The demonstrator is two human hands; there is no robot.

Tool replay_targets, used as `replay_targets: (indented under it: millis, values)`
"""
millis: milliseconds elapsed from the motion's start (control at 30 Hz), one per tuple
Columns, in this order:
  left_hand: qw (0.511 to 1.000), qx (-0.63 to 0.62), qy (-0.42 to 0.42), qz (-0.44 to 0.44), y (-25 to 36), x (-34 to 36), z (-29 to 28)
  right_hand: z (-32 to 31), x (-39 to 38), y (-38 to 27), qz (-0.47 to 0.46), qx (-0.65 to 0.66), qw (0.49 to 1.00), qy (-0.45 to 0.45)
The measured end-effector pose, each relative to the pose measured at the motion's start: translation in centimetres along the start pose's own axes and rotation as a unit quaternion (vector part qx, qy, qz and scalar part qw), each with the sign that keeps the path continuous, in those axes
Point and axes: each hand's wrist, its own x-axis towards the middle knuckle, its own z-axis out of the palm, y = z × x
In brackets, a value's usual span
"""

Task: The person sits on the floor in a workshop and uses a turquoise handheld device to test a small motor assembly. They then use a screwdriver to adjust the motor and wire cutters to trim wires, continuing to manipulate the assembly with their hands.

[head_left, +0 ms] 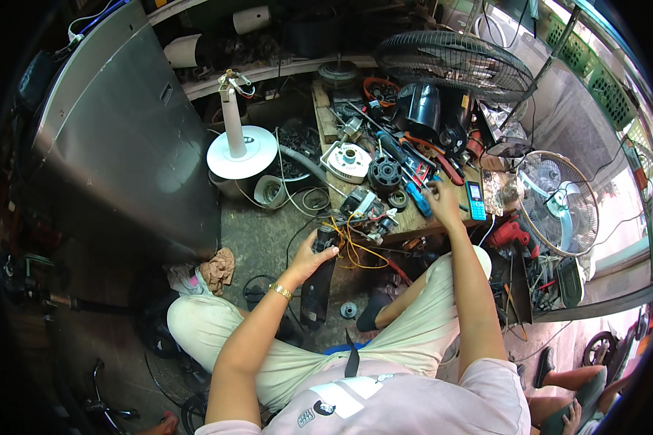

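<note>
My left hand (311,259) is wrapped round a long black fan post (316,293), held tilted above the floor between my knees. Thin yellow wires (352,243) come out near its upper end and hang loose. My right hand (445,205) reaches over the wooden workbench (406,226), its fingers bent together beside a blue-handled screwdriver (418,199). Whatever they pinch is too small to make out. Left of that hand lie a dark round motor part (384,174), a white motor cover (347,161) and a metal motor assembly (363,204).
A blue phone (476,201) lies right of my right hand. Behind the tools stand a black motor housing (419,110) and a fan grille (453,65). A white fan stand (241,154) is at left, near a large grey metal panel (127,130). A caged fan (557,204) stands at right.
</note>
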Motion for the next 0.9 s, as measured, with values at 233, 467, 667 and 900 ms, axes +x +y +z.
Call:
replay_targets:
  millis: [233,467,667,900]
  values:
    - [1.0,-0.006,0.023,0.005,-2.7,0.9,0.4,3.3,11.0,-5.5,-0.132,-0.016,0.99,0.048]
    - [0.998,0.026,0.033,0.039,-1.0,0.2,0.7,6.1,16.1,-8.5,-0.03,-0.203,0.971,-0.123]
    - [0.993,0.079,0.044,0.076,-0.7,0.5,0.7,7.7,17.1,-7.3,-0.079,-0.25,0.959,-0.109]
    - [0.983,0.145,0.066,0.086,-1.2,1.7,1.7,3.4,17.2,-7.4,-0.127,-0.252,0.957,-0.06]
